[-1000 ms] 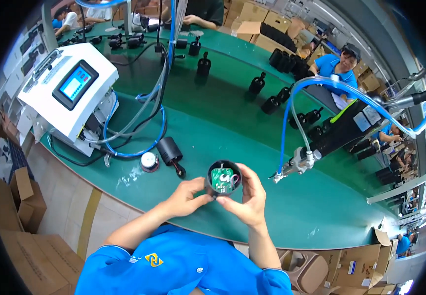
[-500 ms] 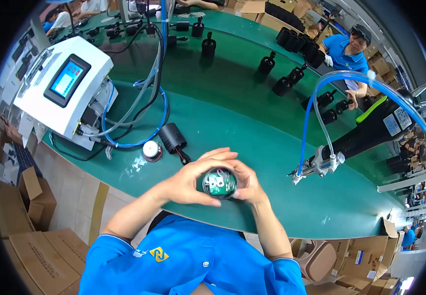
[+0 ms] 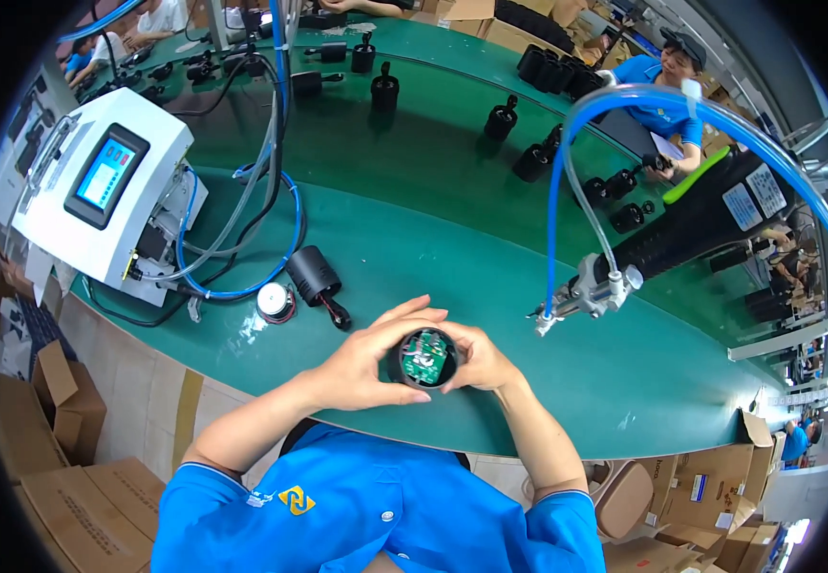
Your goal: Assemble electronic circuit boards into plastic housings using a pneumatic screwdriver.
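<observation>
Both my hands hold a round black housing [image 3: 448, 371] upright near the front edge of the green table. My left hand [image 3: 366, 361] curves around its left side, thumb along the near rim and fingers over the far side. On the opposite side, my right hand [image 3: 483, 361] grips it between thumb and fingers. Inside the housing lies a green circuit board [image 3: 424, 355] with small parts on it. Beyond my left hand, another black cylindrical housing [image 3: 314, 275] lies on its side, its cable end toward me. Beside it rests a white-topped round part [image 3: 274, 301] with thin wires.
A white machine with a screen [image 3: 99, 181] stands at left, with looped blue and grey tubes. At right hangs a black tool with a metal nozzle [image 3: 591, 291] and blue hose. Several black housings [image 3: 384, 91] stand on the far belt. A co-worker [image 3: 662, 91] sits beyond.
The circuit board now sits deeper in the housing, with the black rim showing around it. My hands stay around the housing. The whole view has shifted, so the surroundings appear further left.
</observation>
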### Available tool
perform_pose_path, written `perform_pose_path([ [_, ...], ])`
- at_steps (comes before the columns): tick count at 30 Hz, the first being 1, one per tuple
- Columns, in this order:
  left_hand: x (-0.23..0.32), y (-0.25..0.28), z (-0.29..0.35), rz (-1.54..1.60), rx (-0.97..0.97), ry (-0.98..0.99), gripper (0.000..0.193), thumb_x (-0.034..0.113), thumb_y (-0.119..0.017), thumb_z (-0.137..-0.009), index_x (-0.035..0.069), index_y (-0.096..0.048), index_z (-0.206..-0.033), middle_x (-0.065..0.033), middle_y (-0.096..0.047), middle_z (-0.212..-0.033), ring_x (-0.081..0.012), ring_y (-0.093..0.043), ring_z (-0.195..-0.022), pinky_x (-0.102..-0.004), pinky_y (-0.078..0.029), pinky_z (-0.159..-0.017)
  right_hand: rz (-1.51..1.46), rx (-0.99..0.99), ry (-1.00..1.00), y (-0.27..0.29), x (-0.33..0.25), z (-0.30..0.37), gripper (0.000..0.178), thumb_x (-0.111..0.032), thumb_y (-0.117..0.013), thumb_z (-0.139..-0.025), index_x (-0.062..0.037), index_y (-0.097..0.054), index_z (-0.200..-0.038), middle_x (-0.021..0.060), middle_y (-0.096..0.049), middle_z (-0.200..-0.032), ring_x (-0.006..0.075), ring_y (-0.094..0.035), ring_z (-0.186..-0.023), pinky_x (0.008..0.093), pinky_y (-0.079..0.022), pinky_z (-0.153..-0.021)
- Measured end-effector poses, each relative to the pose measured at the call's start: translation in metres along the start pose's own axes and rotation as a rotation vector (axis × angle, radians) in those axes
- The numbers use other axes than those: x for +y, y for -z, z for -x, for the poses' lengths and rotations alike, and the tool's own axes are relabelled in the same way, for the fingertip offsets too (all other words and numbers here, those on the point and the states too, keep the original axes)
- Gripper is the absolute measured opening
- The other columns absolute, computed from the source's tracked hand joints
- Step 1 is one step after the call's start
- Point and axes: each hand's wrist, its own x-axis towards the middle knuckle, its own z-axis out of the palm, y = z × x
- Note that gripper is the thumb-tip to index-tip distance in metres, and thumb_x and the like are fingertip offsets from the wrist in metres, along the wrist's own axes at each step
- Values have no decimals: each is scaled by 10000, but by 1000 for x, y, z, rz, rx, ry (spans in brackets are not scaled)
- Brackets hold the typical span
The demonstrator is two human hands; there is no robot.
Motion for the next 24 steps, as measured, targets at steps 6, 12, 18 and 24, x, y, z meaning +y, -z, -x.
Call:
perform_pose_path([
  [6,-5,19,-1,75,10,62,671,70,-748,-620,41,-432,-1211,-127,-499,-1201,-285,-442,-1167,-371,-370,-971,604,30,-354,15,-113,41,364,-173,-725,-718,-26,-602,-1027,79,-643,-867,165,-582,-702,260,-470,-696],
  [12,-13,8,-6,94,25,165,702,49,-761,-587,34,-431,-1206,-123,-507,-1184,-248,-522,-1051,-332,-415,-925,416,633,508,46,-196,53,668,-467,-695,-703,48,-503,-1082,130,-577,-902,197,-556,-703,264,-447,-633],
  [18,-9,-4,-4,-72,67,70,660,55,-766,-584,35,-476,-1177,-119,-513,-1172,-242,-534,-1021,-325,-418,-913,202,282,478,48,-199,-7,857,-625,-573,-713,21,-370,-1237,144,-558,-803,209,-560,-650,306,-480,-576],
  [24,-16,-10,19,-16,197,115,647,57,-769,-584,24,-485,-1164,-122,-533,-1148,-234,-546,-998,-318,-422,-897,-20,-150,513,34,-193,-41,711,-516,-548,-764,17,-393,-1209,91,-517,-669,160,-515,-537,251,-434,-473],
])
